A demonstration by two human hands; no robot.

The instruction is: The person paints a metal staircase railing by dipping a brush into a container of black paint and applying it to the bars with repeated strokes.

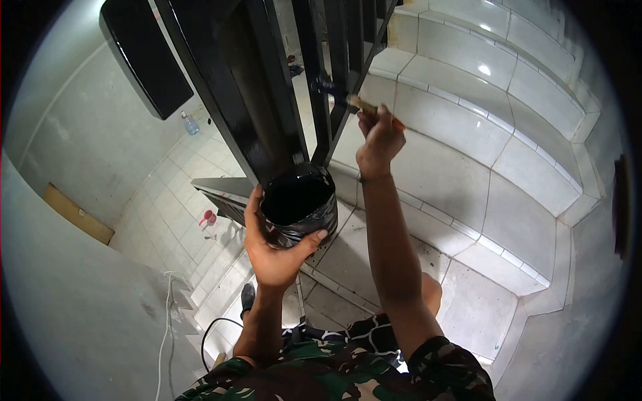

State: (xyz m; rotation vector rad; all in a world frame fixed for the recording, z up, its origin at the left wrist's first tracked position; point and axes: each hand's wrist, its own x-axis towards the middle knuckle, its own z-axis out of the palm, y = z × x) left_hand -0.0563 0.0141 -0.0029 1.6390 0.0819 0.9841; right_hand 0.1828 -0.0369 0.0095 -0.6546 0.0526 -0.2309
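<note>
My left hand (pixel 276 257) is wrapped round a paint can (pixel 319 224) whose outside is smeared black, with dark paint inside. The can sits close to the foot of the black railing (pixel 264 87). Higher up and to the right, my right hand (pixel 382 144) is closed on the handle of a paintbrush (pixel 363 105). Its dark bristles point left and overlap the narrow railing bars in this view. The bars have a glossy black surface.
White tiled stairs (pixel 441 154) curve up on the right. A black box-shaped panel (pixel 144 57) hangs at upper left. On the floor below lie a pink dipper (pixel 208 217) and a clear bottle (pixel 190 124). A white cable (pixel 165 327) runs along the left wall.
</note>
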